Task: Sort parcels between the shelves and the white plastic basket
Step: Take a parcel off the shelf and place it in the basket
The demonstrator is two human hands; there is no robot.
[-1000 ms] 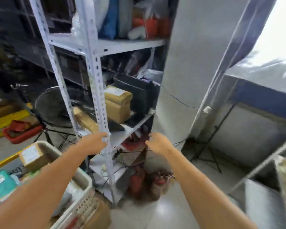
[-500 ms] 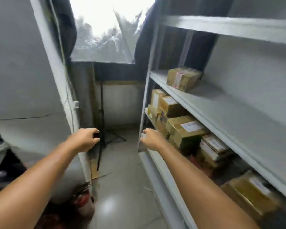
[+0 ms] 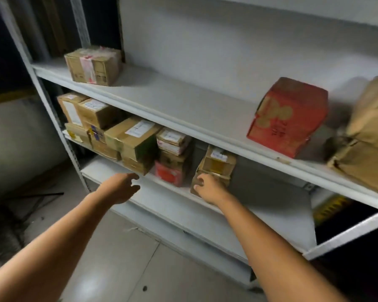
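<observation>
I face a white metal shelf unit [image 3: 183, 125] stacked with parcels. My right hand [image 3: 208, 189] reaches onto the middle shelf, its fingers curled round the lower front corner of a small cardboard parcel [image 3: 218, 163] with a white label. My left hand [image 3: 121, 188] hovers in front of the same shelf, fingers loosely curled, holding nothing, just below a stack of brown boxes [image 3: 133, 140]. A red packet [image 3: 169, 174] and a bundle of labelled packets [image 3: 172, 141] stand between my hands. The white plastic basket is out of view.
On the upper shelf stand a taped brown box [image 3: 93, 66], a red carton [image 3: 286, 116] and a brown paper parcel [image 3: 371, 136]. More boxes [image 3: 83, 112] fill the middle shelf's left end. A dark opening with a yellow-marked item [image 3: 331, 208] lies at the right.
My view has swung right from the aisle to face the shelves. Both hands have moved forward to the middle shelf, and my right hand has closed on the small cardboard parcel.
</observation>
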